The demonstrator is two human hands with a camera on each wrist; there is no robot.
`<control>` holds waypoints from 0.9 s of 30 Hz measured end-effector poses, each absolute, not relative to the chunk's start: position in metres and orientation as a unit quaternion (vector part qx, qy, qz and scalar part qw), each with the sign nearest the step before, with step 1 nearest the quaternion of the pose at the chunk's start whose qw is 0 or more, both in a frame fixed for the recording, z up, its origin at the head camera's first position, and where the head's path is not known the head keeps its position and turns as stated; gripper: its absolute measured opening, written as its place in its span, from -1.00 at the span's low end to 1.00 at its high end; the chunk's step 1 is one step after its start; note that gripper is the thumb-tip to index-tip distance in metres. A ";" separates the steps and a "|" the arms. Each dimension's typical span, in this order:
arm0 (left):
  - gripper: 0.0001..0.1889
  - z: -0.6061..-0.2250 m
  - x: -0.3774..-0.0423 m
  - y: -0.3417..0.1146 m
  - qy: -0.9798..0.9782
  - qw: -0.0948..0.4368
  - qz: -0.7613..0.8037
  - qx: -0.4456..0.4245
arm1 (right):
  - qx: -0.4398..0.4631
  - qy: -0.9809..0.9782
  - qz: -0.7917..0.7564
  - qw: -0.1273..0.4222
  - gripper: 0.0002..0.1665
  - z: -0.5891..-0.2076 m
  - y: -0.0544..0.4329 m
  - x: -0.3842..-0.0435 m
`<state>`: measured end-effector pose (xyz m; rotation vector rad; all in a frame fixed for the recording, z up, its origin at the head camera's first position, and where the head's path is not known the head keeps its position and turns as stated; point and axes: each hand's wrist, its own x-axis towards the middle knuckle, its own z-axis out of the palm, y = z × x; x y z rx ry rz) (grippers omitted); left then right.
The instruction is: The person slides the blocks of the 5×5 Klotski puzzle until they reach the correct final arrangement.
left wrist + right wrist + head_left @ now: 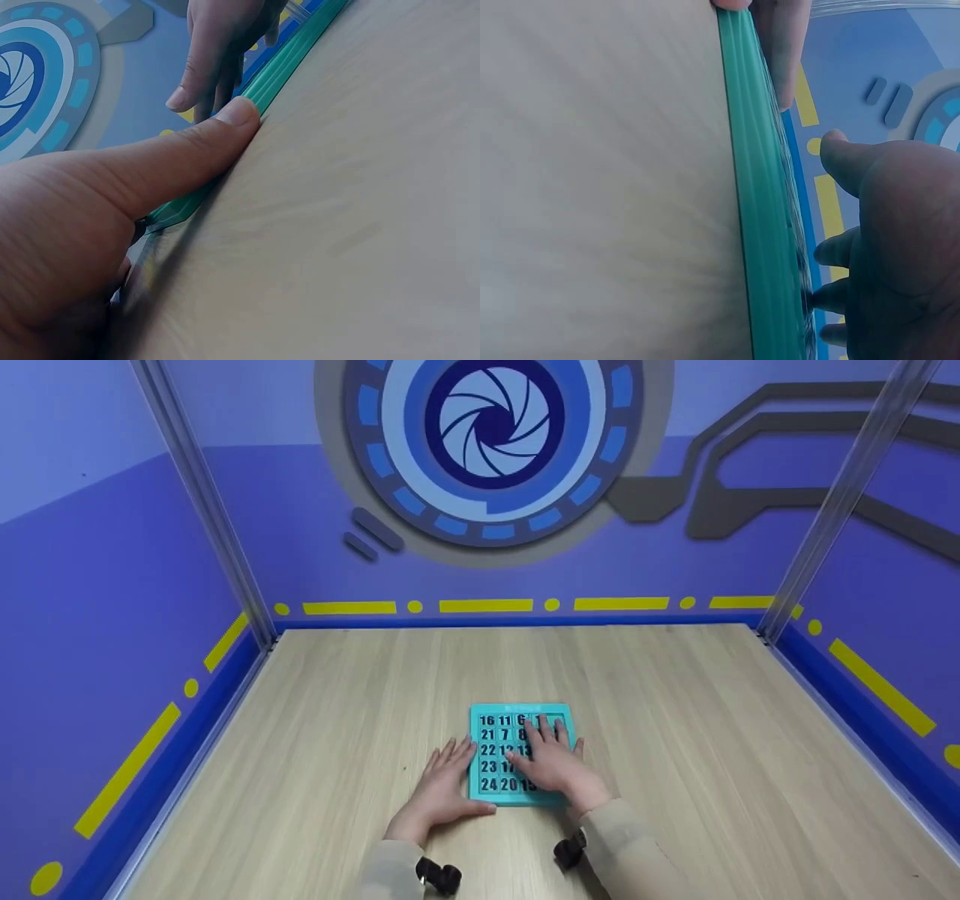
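A turquoise sliding number puzzle (481, 800) lies flat on the table, its white tiles printed with black numbers. My left hand (442, 793) rests at its lower left corner, with the fingers along the left side and the straight thumb (180, 161) against the near edge. Over the right part of the board is my right hand (555, 765), its fingers spread and fingertips close over the upper right tiles. That hand hides several numbers there. In the right wrist view, the puzzle's frame (754, 180) shows edge-on beside the right hand (907, 225).
The light wood table (337, 720) extends around the puzzle on all sides. Blue-purple panels (247, 525) enclose it at the back and both sides, with metal posts at the back corners. A small black device (439, 876) is worn at each wrist.
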<state>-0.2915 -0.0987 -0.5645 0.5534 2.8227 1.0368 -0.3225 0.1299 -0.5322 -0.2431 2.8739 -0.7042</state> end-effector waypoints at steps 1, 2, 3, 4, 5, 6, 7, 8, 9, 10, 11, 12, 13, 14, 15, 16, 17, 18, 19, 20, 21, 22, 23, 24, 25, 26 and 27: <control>0.22 -0.565 -0.292 -0.099 0.922 0.042 0.339 0.181 | -0.081 0.964 -0.237 0.086 -0.04 -0.532 0.130 -0.322; 0.22 -0.564 -0.291 -0.099 0.922 0.042 0.340 0.180 | -0.080 0.965 -0.236 0.087 -0.04 -0.532 0.129 -0.323; 0.22 -0.564 -0.291 -0.099 0.922 0.041 0.341 0.180 | -0.080 0.964 -0.237 0.085 -0.04 -0.532 0.129 -0.323; 0.22 -0.564 -0.291 -0.099 0.921 0.040 0.342 0.181 | -0.080 0.964 -0.239 0.084 -0.04 -0.532 0.130 -0.323; 0.22 -0.564 -0.291 -0.099 0.921 0.040 0.343 0.181 | -0.081 0.964 -0.241 0.082 -0.04 -0.532 0.130 -0.323; 0.22 -0.564 -0.291 -0.099 0.921 0.040 0.343 0.181 | -0.081 0.964 -0.241 0.082 -0.04 -0.532 0.130 -0.323; 0.22 -0.564 -0.291 -0.099 0.921 0.040 0.343 0.182 | -0.081 0.964 -0.241 0.081 -0.04 -0.532 0.131 -0.323; 0.22 -0.564 -0.291 -0.099 0.921 0.040 0.343 0.182 | -0.082 0.963 -0.242 0.080 -0.04 -0.532 0.131 -0.322; 0.22 -0.564 -0.291 -0.099 0.921 0.040 0.343 0.182 | -0.083 0.963 -0.244 0.077 -0.05 -0.532 0.132 -0.322; 0.22 -0.565 -0.291 -0.099 0.921 0.041 0.343 0.182 | -0.084 0.963 -0.245 0.076 -0.05 -0.532 0.133 -0.321; 0.22 -0.565 -0.291 -0.099 0.921 0.041 0.343 0.182 | -0.085 0.963 -0.245 0.074 -0.05 -0.532 0.134 -0.321; 0.22 -0.565 -0.291 -0.099 0.921 0.043 0.343 0.181 | -0.085 0.963 -0.244 0.074 -0.05 -0.532 0.135 -0.320; 0.22 -0.565 -0.291 -0.099 0.921 0.043 0.344 0.181 | -0.086 0.963 -0.244 0.073 -0.05 -0.532 0.137 -0.319; 0.22 -0.565 -0.291 -0.099 0.920 0.043 0.344 0.181 | -0.087 0.964 -0.242 0.073 -0.05 -0.531 0.138 -0.318; 0.22 -0.566 -0.291 -0.098 0.920 0.042 0.345 0.181 | -0.087 0.964 -0.241 0.073 -0.04 -0.531 0.140 -0.317; 0.22 -0.566 -0.291 -0.098 0.920 0.041 0.345 0.182 | -0.087 0.964 -0.239 0.074 -0.04 -0.530 0.142 -0.316; 0.22 -0.566 -0.292 -0.098 0.920 0.040 0.346 0.182 | -0.087 0.965 -0.236 0.075 -0.04 -0.529 0.144 -0.315; 0.22 -0.566 -0.292 -0.098 0.919 0.040 0.347 0.182 | -0.087 0.965 -0.234 0.077 -0.03 -0.528 0.146 -0.314; 0.22 -0.566 -0.292 -0.098 0.919 0.039 0.347 0.182 | -0.087 0.966 -0.232 0.078 -0.03 -0.527 0.148 -0.313; 0.22 -0.566 -0.292 -0.099 0.919 0.038 0.347 0.182 | -0.086 0.966 -0.230 0.080 -0.03 -0.526 0.150 -0.312; 0.22 -0.566 -0.292 -0.099 0.919 0.037 0.348 0.181 | -0.085 0.966 -0.228 0.081 -0.03 -0.525 0.152 -0.312; 0.23 -0.566 -0.291 -0.099 0.919 0.036 0.348 0.181 | -0.084 0.967 -0.227 0.082 -0.03 -0.525 0.154 -0.311; 0.23 -0.566 -0.291 -0.099 0.919 0.035 0.348 0.180 | -0.083 0.967 -0.225 0.083 -0.03 -0.524 0.156 -0.310; 0.23 -0.566 -0.291 -0.099 0.919 0.034 0.349 0.180 | -0.082 0.968 -0.224 0.083 -0.02 -0.524 0.159 -0.309; 0.23 -0.566 -0.291 -0.099 0.919 0.034 0.350 0.180 | -0.080 0.968 -0.221 0.084 -0.02 -0.525 0.160 -0.309; 0.23 -0.566 -0.291 -0.099 0.919 0.034 0.350 0.179 | -0.079 0.969 -0.219 0.084 -0.02 -0.525 0.162 -0.307; 0.23 -0.566 -0.291 -0.098 0.918 0.034 0.351 0.179 | -0.079 0.969 -0.217 0.084 -0.01 -0.526 0.164 -0.306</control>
